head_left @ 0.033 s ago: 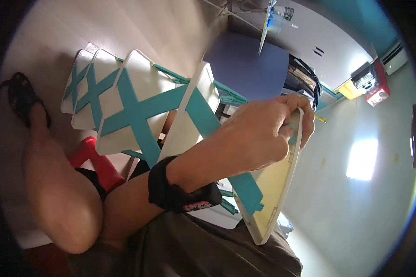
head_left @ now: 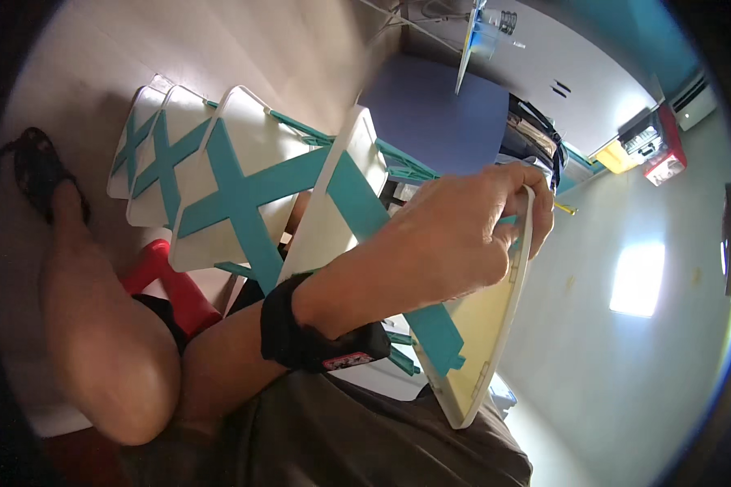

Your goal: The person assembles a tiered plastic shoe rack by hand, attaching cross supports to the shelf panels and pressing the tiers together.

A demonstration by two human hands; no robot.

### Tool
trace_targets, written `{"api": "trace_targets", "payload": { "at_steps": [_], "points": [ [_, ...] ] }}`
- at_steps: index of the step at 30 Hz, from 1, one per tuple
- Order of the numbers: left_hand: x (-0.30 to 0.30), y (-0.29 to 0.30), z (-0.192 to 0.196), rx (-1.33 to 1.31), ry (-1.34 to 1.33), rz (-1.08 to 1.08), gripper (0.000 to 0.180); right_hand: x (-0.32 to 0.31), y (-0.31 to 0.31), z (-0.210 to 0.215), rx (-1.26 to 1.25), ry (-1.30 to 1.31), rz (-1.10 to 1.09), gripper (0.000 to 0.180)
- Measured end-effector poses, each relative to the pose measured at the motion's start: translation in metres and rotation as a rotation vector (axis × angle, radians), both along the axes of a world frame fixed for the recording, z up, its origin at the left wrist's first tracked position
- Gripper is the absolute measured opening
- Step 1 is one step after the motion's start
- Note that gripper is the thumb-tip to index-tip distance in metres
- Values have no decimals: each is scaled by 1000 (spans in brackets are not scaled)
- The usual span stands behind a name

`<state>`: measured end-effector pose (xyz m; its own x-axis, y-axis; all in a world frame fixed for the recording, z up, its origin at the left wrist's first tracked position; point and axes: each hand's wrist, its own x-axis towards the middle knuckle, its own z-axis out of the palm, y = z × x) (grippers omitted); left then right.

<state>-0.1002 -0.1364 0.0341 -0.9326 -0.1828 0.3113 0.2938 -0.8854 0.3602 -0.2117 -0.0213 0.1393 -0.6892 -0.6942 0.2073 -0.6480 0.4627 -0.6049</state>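
Observation:
My left hand (head_left: 463, 231) is closed around the upper right edge of a white panel (head_left: 489, 341), with fingers curled over its rim. The panel is the closest part of a white folding rack whose several panels are linked by crossed teal struts (head_left: 240, 191). The linked panels recede toward the upper left, one of them a tall white panel (head_left: 315, 215) beside my forearm. A black strap with a dark box-shaped device (head_left: 345, 345) is round my wrist. My forearm covers part of the rack's middle. My right hand is out of view.
A bare leg (head_left: 110, 349) with a dark shoe (head_left: 36, 172) is at the left. Beside the rack lies a red object (head_left: 175, 288). Brown cloth (head_left: 357, 430) spreads below. Farther back are a dark blue panel (head_left: 434, 122) and a red case (head_left: 666, 146) by the pale wall (head_left: 585, 357).

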Motion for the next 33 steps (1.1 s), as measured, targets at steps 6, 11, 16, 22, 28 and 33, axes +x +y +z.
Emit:
{"api": "trace_targets", "payload": {
  "at_steps": [6,11,16,22,28,33],
  "points": [
    [3,1,-4,-325,-180,560,25,-15,-1,8,-64,-415,136,46],
    [60,-12,-12,-459,-573,660,23,-20,-13,-6,-77,-524,136,49],
    [94,-16,-23,-804,-545,101,42,-55,-19,-3,49,-558,459,48],
    [108,20,-20,-649,-238,-74,45,-22,-36,0,121,-349,279,44],
    [92,45,-21,-76,-185,-511,49,3,-40,0,153,-236,272,53],
    [82,63,-31,282,23,-515,37,4,-40,2,131,-265,288,52]
  ]
}}
